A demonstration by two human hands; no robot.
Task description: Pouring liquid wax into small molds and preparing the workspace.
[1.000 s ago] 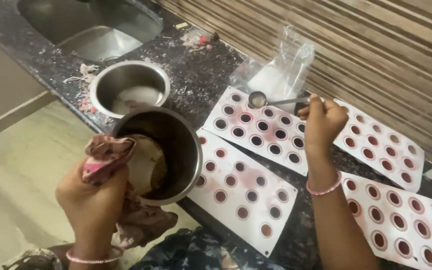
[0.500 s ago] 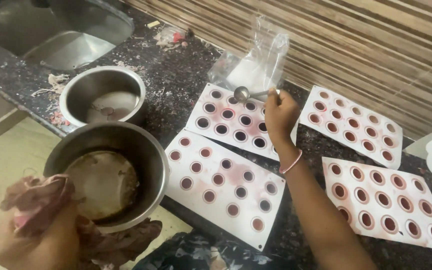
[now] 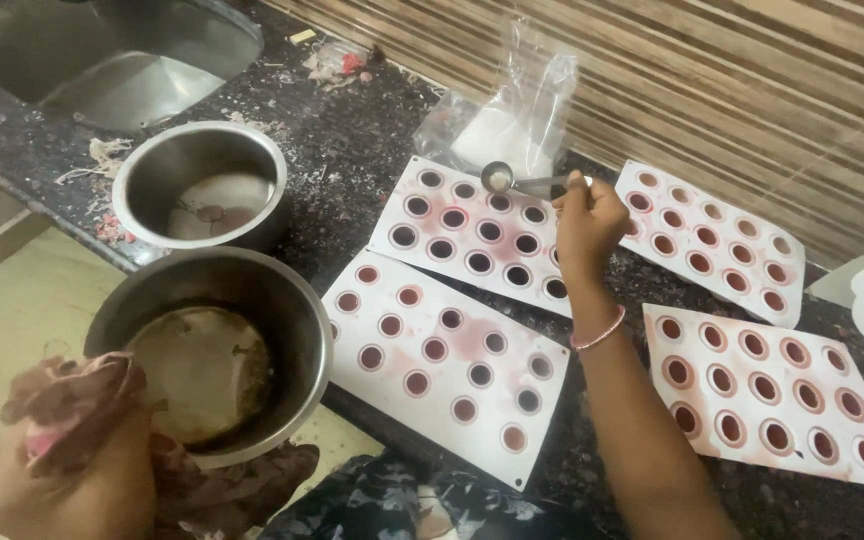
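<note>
Currently: right hand (image 3: 584,222), fingers clamped on spoon (image 3: 522,182), bowl leftward over mould (image 3: 482,232); left hand (image 3: 72,470), fingers closed through cloth (image 3: 72,405) on pot (image 3: 217,350), off the surface.

Dark speckled stone counter (image 3: 352,170) running diagonally, scraps littering it. Steel sink (image 3: 102,60) sitting at upper left. Brown horizontally striped wall (image 3: 752,90) backing the counter. Pale beige floor (image 3: 12,330) showing below, soft light falling evenly.
</note>
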